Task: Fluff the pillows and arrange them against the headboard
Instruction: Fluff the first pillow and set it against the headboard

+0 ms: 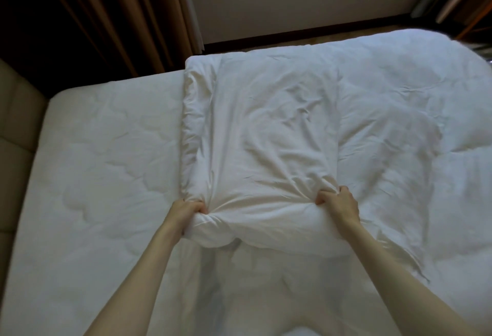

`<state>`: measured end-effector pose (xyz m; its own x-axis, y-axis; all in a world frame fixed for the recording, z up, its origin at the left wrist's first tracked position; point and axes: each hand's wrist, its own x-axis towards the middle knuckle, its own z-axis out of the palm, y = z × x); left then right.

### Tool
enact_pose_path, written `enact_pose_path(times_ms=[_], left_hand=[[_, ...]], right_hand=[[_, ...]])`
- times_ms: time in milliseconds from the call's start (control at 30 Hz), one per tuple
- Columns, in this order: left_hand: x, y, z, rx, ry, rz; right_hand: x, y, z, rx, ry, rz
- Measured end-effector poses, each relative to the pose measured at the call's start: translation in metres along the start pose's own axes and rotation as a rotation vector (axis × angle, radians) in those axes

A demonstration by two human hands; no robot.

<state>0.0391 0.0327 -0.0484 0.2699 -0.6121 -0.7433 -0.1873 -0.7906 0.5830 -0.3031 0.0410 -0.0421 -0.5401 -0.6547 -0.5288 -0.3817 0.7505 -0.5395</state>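
Now both hands, the left hand (190, 209) and the right hand (337, 203), squeeze tight on the near end of the white pillow (266, 133), lying across the bed (101, 149), probably to shake it puffy.

Bedroom, possibly a hotel room. A bed (93, 165) with a quilted white mattress cover is filling the view; a padded beige headboard (13, 127) is edging it at left. Brown curtains (111, 15) are hanging beyond, white duvet (412, 111) rumpled at right.
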Motion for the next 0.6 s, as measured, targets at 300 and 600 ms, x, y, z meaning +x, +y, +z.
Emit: enact_pose_path(times_ms=[300,600], left_hand=[[-0.028,-0.074,-0.022,0.075,-0.143,-0.105],[0.025,-0.062,-0.023,0.131,-0.349,-0.041]], right_hand=[[-0.043,0.053,0.002,0.036,-0.052,0.013],[0.005,0.034,-0.004,0.441,-0.232,0.081]])
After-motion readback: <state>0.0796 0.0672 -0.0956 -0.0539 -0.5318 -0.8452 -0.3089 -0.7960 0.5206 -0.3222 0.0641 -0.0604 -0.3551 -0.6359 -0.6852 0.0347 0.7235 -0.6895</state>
